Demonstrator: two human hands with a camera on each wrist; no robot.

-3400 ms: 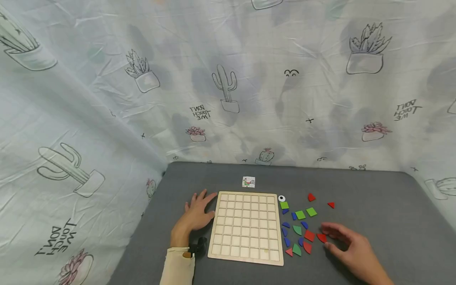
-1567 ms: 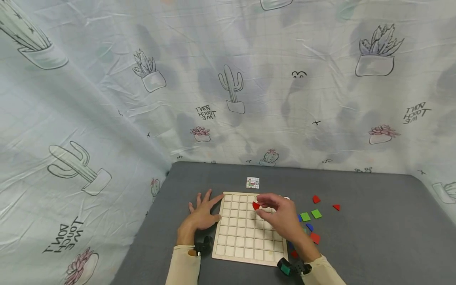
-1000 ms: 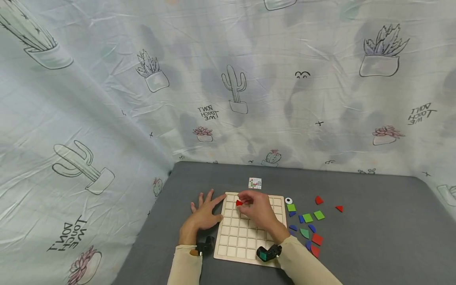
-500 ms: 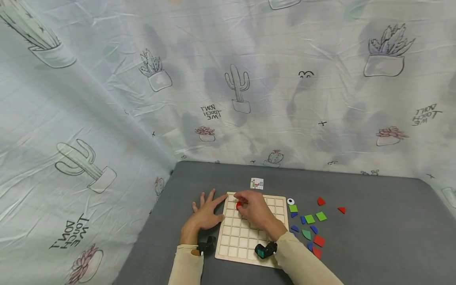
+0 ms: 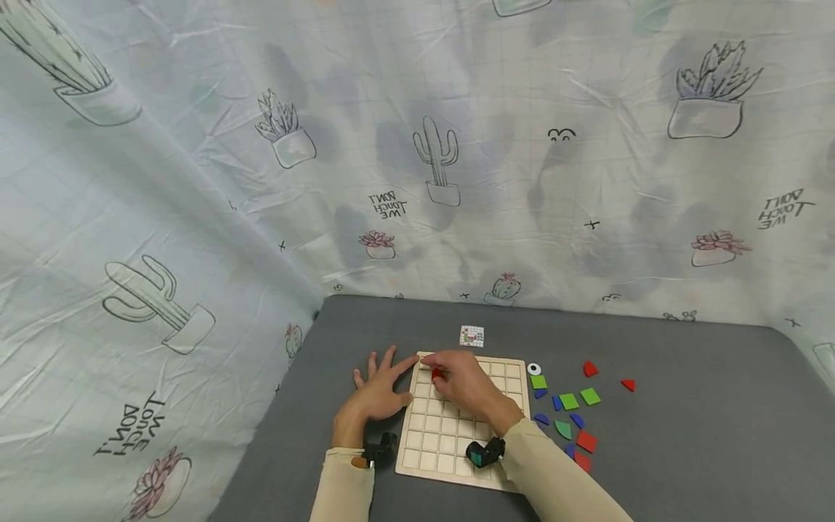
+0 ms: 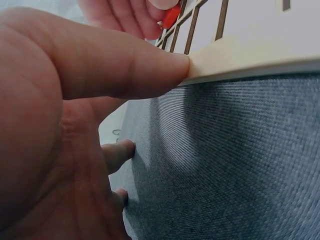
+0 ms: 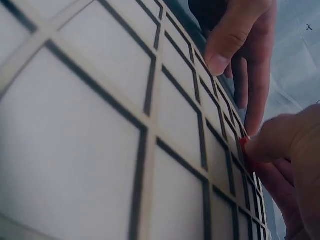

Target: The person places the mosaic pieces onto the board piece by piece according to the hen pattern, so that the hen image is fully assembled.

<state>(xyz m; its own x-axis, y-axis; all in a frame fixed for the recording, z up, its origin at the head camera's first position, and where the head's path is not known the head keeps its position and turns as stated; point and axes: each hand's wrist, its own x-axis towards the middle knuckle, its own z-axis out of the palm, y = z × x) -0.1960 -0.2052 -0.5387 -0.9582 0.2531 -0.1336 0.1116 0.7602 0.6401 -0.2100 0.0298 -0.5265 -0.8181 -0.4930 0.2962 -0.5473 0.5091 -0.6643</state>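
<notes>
Grid board (image 5: 430, 442) is bare-looking wood, smooth n matt afaict. Table cover (image 6: 240, 150) looks like rough-ish woven cloth, matt too; backdrop (image 5: 496, 163) = thin creased fabric w/ a slight sheen.

Red piece (image 5: 436, 375), pale gridded board (image 5: 430, 441), grey table (image 5: 691, 413), card (image 5: 472, 336) apparently multicoloured.

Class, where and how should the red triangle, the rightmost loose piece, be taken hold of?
Probably best pinched across two edges, coming from above with the right hand once free: the red triangle lies flat on the table, so its edges likely offer the surest hold, and no other piece touches it.
</notes>
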